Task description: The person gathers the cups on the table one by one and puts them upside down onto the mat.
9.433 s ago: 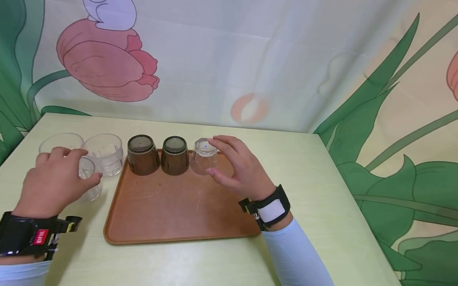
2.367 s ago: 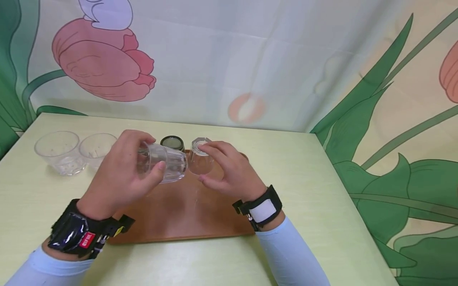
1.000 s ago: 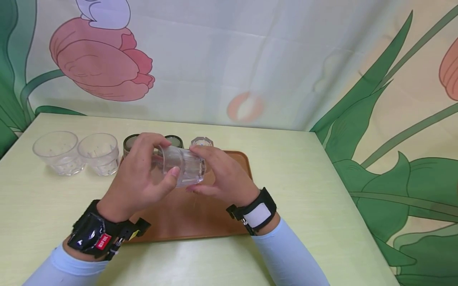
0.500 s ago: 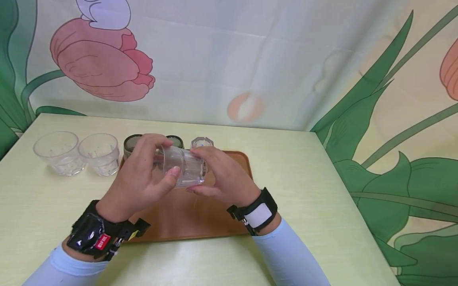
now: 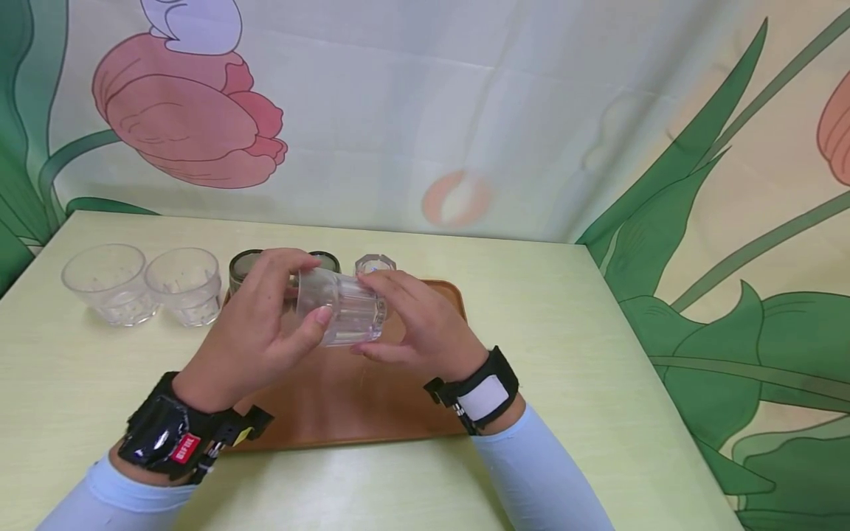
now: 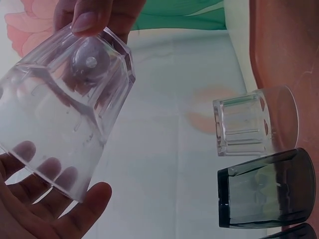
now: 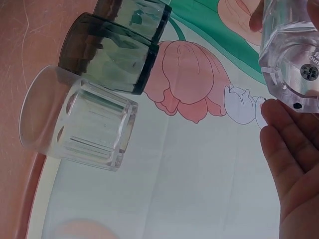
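My left hand (image 5: 255, 335) grips a clear faceted tumbler (image 5: 352, 310) around its rim end. The tumbler lies on its side in the air above the brown tray (image 5: 345, 413), its base turned to the right. At that base end my right hand (image 5: 421, 324) pinches it, fingers above and thumb below. Behind the hands, upside down along the tray's far edge, stand two smoky dark tumblers (image 6: 269, 191) and one clear tumbler (image 7: 79, 119). In the head view these are mostly hidden by the hands and the held tumbler.
Two wider clear glasses (image 5: 106, 284) (image 5: 186, 287) stand upright side by side on the pale table (image 5: 544, 354), left of the tray. A printed curtain (image 5: 372, 110) hangs behind the table's far edge.
My left hand has brought the tumbler from the table's left over the tray and tipped it sideways. My right hand has moved from the upturned clear tumbler to the held one's base.
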`<state>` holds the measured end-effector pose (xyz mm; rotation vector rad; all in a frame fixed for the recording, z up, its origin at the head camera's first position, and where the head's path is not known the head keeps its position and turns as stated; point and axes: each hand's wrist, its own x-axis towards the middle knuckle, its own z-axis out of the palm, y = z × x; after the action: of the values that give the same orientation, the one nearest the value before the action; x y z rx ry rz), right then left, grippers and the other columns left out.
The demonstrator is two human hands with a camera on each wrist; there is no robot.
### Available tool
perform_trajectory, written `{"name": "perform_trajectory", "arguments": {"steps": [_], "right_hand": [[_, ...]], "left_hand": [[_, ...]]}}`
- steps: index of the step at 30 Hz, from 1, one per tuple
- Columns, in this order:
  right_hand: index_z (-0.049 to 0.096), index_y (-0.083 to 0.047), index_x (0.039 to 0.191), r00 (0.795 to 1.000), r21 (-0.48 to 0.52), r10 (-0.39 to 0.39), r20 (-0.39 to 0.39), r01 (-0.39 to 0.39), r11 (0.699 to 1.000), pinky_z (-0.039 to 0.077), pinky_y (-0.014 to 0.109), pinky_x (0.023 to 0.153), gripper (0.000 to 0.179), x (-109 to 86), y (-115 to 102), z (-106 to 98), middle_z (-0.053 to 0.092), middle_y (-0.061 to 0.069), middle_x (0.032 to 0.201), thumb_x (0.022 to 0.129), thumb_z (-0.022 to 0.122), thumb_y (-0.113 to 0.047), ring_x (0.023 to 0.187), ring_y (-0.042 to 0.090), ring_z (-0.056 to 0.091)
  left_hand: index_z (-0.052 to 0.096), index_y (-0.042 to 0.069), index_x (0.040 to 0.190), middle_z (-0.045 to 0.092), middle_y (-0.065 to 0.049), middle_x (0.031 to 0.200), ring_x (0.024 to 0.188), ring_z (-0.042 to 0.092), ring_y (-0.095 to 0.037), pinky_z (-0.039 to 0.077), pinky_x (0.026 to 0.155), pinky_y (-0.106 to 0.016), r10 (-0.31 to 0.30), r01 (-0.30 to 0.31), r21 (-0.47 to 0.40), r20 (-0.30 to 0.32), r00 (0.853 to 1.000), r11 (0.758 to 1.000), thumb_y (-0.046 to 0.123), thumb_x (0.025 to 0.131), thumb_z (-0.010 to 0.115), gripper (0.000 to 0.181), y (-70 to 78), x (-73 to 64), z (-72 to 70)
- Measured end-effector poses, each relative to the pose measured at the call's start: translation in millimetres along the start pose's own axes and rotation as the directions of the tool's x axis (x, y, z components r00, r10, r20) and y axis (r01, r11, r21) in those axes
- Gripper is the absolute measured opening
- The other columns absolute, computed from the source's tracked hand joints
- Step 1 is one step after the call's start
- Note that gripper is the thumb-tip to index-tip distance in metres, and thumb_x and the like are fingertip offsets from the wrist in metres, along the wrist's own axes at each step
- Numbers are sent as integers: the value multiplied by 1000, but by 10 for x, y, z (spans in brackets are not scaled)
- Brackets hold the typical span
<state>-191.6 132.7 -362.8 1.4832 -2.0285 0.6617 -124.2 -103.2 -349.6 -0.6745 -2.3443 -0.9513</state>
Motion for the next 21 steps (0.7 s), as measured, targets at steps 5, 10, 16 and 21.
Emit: {"name": "perform_trajectory", "arguments": {"steps": [5,10,16,21], "right_hand": [[53,1,135,1000,13,2,1,-2,1000,49,27,104,76,4,6,-6,62,13,128,77,86,-38,116,21,60],[53,-1,135,1000,19,5,-1,-5,1000,49,27,104,75,5,16,-3,61,12,128,78,85,-38,115,20,60],[52,-1,136,1000,52,7,-10,-6,999,51,25,99,74,8,26,10,59,11,127,79,85,-35,113,18,59],[51,-1,137,1000,63,12,-4,-11,998,50,25,102,74,4,31,19,58,12,127,80,84,-35,116,19,58]], "left_hand": [[44,2,135,48,-17,131,109,49,-23,56,81,-46,4,-4,9,11,1000,1000,26,91,63,54,-27,-19,-4],[42,3,138,47,-16,132,106,49,-22,54,79,-43,1,-1,4,21,1000,1000,26,93,63,55,-66,-39,-8],[42,3,139,48,-14,132,102,49,-20,55,72,-40,6,-6,-5,25,1000,1000,26,94,63,55,-101,-52,-14],[41,4,140,47,-15,133,104,48,-20,56,73,-40,0,0,-7,38,999,1000,27,94,63,56,-121,-59,-13]]}}
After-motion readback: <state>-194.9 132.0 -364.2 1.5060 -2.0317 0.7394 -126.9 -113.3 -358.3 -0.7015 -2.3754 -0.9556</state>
